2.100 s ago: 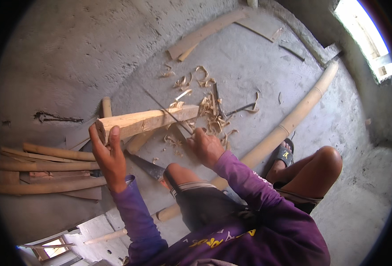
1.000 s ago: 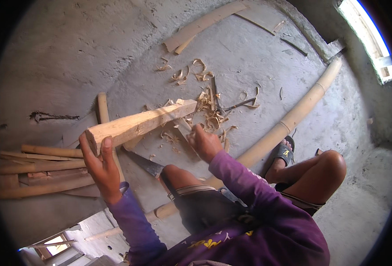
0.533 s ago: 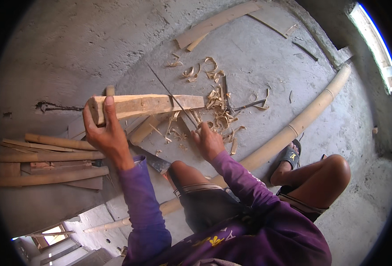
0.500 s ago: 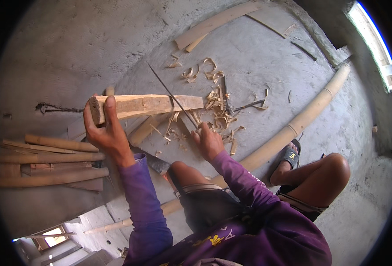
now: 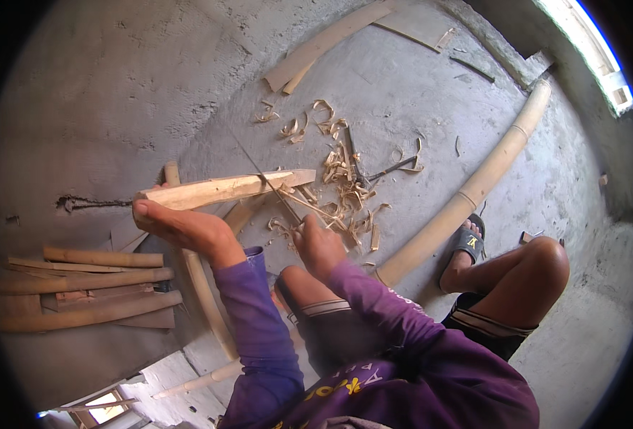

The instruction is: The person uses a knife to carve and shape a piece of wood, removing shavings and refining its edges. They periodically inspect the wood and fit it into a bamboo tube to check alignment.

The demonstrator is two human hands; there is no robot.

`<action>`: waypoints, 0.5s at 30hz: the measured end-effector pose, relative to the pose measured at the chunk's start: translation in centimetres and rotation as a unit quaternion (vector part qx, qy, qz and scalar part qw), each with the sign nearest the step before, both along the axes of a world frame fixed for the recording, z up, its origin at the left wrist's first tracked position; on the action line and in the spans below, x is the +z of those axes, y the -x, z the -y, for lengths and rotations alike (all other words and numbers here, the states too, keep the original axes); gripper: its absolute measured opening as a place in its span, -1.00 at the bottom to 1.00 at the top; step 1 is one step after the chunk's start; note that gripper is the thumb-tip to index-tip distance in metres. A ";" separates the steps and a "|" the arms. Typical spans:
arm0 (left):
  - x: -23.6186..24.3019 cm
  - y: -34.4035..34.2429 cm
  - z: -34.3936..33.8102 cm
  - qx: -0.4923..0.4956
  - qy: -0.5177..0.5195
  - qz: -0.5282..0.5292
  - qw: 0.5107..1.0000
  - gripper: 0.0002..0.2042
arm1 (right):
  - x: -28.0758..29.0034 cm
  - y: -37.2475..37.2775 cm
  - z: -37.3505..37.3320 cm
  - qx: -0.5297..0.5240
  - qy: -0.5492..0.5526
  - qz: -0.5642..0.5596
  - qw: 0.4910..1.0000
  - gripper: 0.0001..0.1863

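In the head view, the left hand (image 5: 193, 227) grips the left end of the wood piece (image 5: 216, 189); the right hand (image 5: 319, 245) grips a knife (image 5: 249, 157) across it, handle seemingly hidden. A poorly braced far end could swing, making the knife skid.

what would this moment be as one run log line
left hand: holding wooden block | right hand: holding long blade across block | floor: curled shavings
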State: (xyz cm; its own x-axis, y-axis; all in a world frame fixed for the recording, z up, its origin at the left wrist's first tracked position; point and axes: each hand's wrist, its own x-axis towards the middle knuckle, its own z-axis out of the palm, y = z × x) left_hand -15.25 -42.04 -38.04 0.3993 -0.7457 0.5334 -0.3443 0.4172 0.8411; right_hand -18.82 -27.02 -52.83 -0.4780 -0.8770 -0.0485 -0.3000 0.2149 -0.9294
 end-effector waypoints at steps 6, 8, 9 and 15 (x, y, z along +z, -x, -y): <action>-0.2 -0.4 -0.9 0.018 -0.014 0.045 0.999 -0.32 | -1.7 0.8 -0.8 0.025 0.024 -0.019 0.999 -0.68; -0.1 -0.3 -1.2 -0.005 -0.022 0.012 1.000 -0.32 | -2.0 0.9 -1.0 -0.015 -0.020 -0.045 0.999 -0.67; -0.1 -0.2 -1.4 -0.024 -0.018 0.004 1.000 -0.32 | -2.2 1.0 -1.1 0.019 0.000 -0.024 1.000 -0.67; -0.4 -0.6 -2.0 0.011 -0.011 0.019 1.000 -0.25 | -4.1 2.4 -0.7 0.005 -0.129 0.014 0.991 -0.63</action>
